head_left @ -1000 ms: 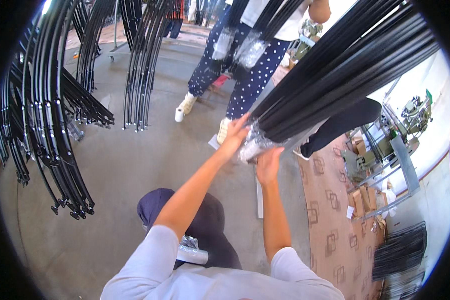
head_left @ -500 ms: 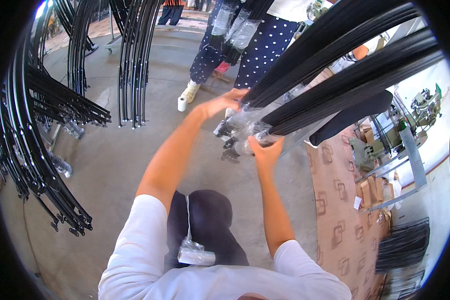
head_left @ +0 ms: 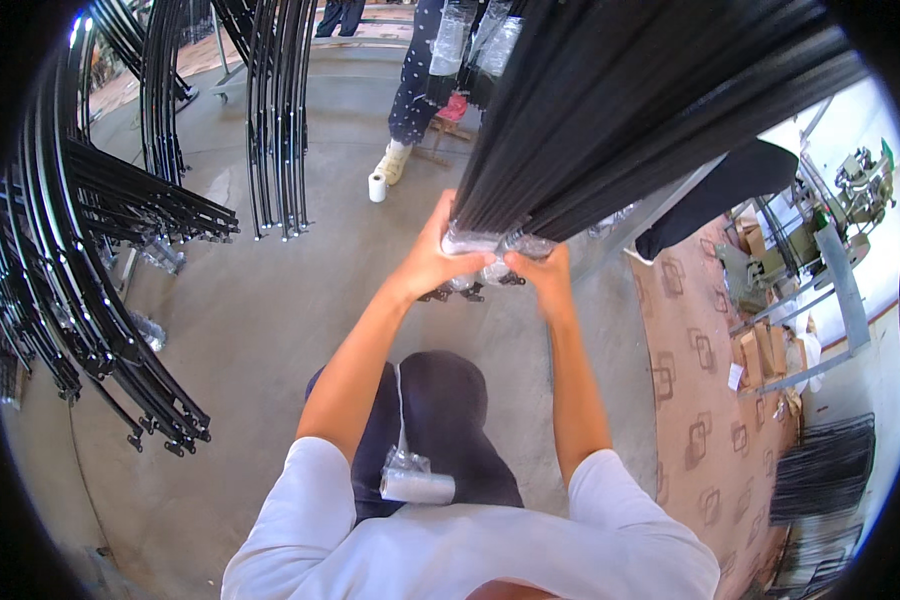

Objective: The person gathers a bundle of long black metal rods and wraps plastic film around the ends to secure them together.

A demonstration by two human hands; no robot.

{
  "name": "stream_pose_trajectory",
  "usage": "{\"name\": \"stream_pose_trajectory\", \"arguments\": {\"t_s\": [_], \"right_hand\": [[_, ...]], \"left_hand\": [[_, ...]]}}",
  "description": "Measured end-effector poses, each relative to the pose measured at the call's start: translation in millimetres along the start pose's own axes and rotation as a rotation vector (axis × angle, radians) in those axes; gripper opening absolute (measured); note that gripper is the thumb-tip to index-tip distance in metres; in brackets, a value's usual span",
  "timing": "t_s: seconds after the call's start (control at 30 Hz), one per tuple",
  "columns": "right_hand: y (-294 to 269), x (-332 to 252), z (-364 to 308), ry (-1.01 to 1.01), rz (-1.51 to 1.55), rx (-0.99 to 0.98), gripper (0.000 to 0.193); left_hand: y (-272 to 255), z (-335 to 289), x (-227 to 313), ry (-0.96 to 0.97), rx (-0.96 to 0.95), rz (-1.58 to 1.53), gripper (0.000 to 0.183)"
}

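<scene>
Two thick bundles of long black rods (head_left: 610, 120) slant from the upper right down to my hands, their lower ends wrapped in clear plastic film (head_left: 475, 242). My left hand (head_left: 438, 258) grips the left bundle near its wrapped end, thumb across the front. Around the right bundle's wrapped end my right hand (head_left: 544, 272) is closed, its thumb almost meeting the other one. Small dark fittings (head_left: 460, 293) poke out below the film. A roll of clear film (head_left: 417, 487) rests at my lap, with a strand of film running up between my legs.
Curved black rods (head_left: 100, 300) hang in rows on the left, more (head_left: 280, 130) farther back. A white roll (head_left: 377, 187) stands on the floor beside a person's shoe (head_left: 394, 163). Cartons (head_left: 760, 350) and a metal frame (head_left: 842, 290) are right, above a stack of black rods (head_left: 823, 468).
The two bundles have come together side by side and stand steeper. My left hand has moved down and my right hand slightly up, so they are closer to each other.
</scene>
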State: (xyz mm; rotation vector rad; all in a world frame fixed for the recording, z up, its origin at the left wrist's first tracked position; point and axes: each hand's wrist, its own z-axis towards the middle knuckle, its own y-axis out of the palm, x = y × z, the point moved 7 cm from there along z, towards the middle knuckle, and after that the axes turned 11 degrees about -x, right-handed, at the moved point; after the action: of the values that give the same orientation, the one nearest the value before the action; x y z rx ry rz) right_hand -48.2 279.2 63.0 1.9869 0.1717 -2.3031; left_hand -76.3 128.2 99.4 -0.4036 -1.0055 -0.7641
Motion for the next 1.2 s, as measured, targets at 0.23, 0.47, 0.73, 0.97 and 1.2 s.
{"name": "stream_pose_trajectory", "arguments": {"t_s": [0.23,0.47,0.73,0.97,1.2], "right_hand": [[18.0,-43.1,-11.8,-0.299,0.009,0.126,0.055],[21.2,-41.4,1.2,-0.326,0.053,0.031,0.061],[11.1,-35.0,13.1,-0.386,0.05,0.024,0.053],[9.1,-34.9,13.9,-0.299,0.041,-0.014,0.07],[-4.2,-24.3,22.2,-0.289,0.038,-0.007,0.073]], "left_hand": [[2.5,-9.0,-2.9,-0.07,0.061,0.005,0.062],[-14.5,-7.7,-0.3,0.003,0.127,0.062,0.047],[-18.9,-3.0,-7.5,-0.142,0.069,0.061,0.076],[-14.2,0.9,-5.5,-0.105,0.114,0.009,0.051],[-29.4,0.9,-1.2,-0.055,0.214,0.007,0.082]]}}
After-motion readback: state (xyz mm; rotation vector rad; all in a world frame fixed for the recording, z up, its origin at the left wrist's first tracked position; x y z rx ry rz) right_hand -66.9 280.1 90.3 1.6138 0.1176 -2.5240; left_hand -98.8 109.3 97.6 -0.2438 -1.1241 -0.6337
